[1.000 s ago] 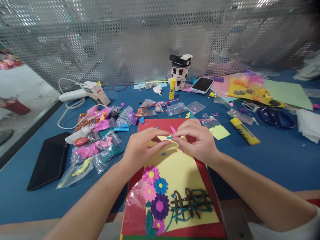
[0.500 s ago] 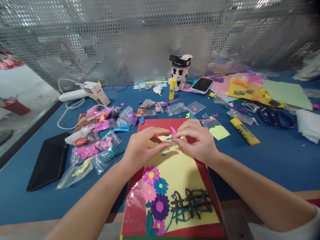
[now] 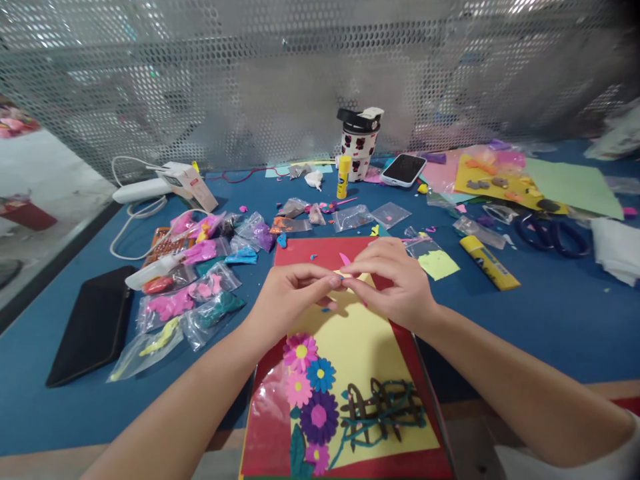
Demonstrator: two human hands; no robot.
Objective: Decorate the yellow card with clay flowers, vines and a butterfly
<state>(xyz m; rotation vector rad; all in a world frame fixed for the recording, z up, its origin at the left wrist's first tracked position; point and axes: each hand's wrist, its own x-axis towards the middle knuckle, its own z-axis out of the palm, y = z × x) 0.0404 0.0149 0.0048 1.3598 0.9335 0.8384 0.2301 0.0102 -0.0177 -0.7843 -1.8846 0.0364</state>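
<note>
Over the upper part of a pale yellow sheet (image 3: 360,350), my left hand (image 3: 297,293) and my right hand (image 3: 393,280) meet at their fingertips. Both are closed in a pinch on a tiny blue clay piece (image 3: 343,278), mostly hidden by the fingers. A pink pointed strip (image 3: 345,259) shows just behind my right fingertips. Lower on the sheet are clay flowers in pink, blue and purple (image 3: 319,415) with green leaves (image 3: 297,450). Beside them is a brown fence (image 3: 373,407) with teal vines. Under the sheet lies a red folder (image 3: 267,427).
Bagged clay (image 3: 173,303) and a black tablet (image 3: 93,323) lie left. Behind stand a glue stick (image 3: 343,179) and a patterned cup (image 3: 357,143), near a phone (image 3: 404,170). Right are a yellow glue tube (image 3: 487,262), dark-blue scissor handles (image 3: 550,237) and coloured paper (image 3: 575,183).
My left thumb and forefinger have closed together and moved right to the blue piece at my right fingertips. The right hand has hardly moved.
</note>
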